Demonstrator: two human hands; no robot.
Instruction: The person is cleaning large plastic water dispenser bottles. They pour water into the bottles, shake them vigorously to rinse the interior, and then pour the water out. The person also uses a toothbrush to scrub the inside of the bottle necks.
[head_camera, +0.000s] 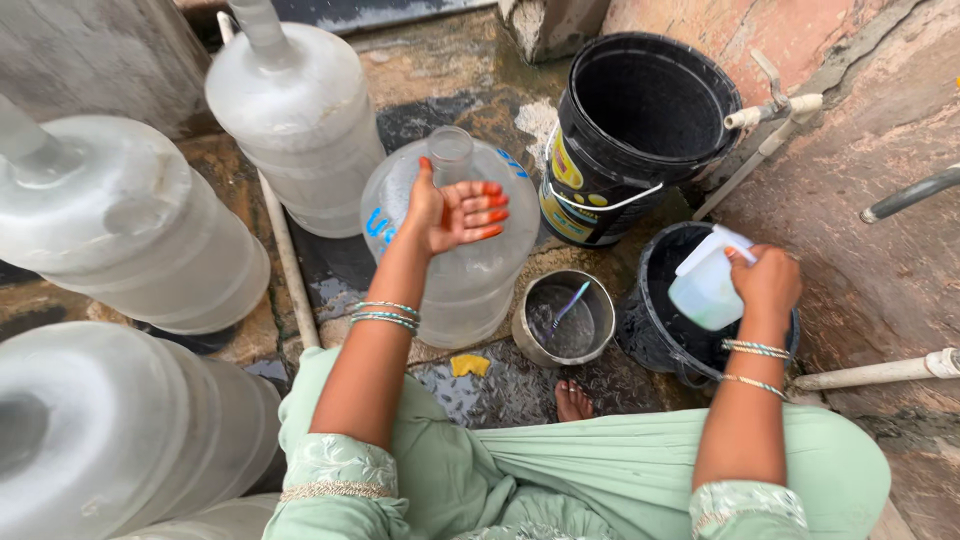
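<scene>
Below my head camera, on the wet stone floor (520, 385), my left hand (455, 212) hovers palm up over the big clear water jug (470, 270), fingers spread wide and holding nothing, the heel of the hand just beside the jug's open neck (451, 152). My right hand (767, 285) has its grip wrapped shut around a white plastic mug (708, 283), tilted over the low black tub (655, 320) at four o'clock from the jug. Between jug and tub stands a small steel pot (565, 318) with water in it. At one o'clock from the jug sits a tall black bucket (630, 140), under a white tap (775, 100) that sticks out from the wall. More clear jugs stand at nine to eleven o'clock, the nearest (300, 120) touching mine. A yellow scrap (469, 365) lies on the floor at six o'clock, near my bare toes (573, 400).
</scene>
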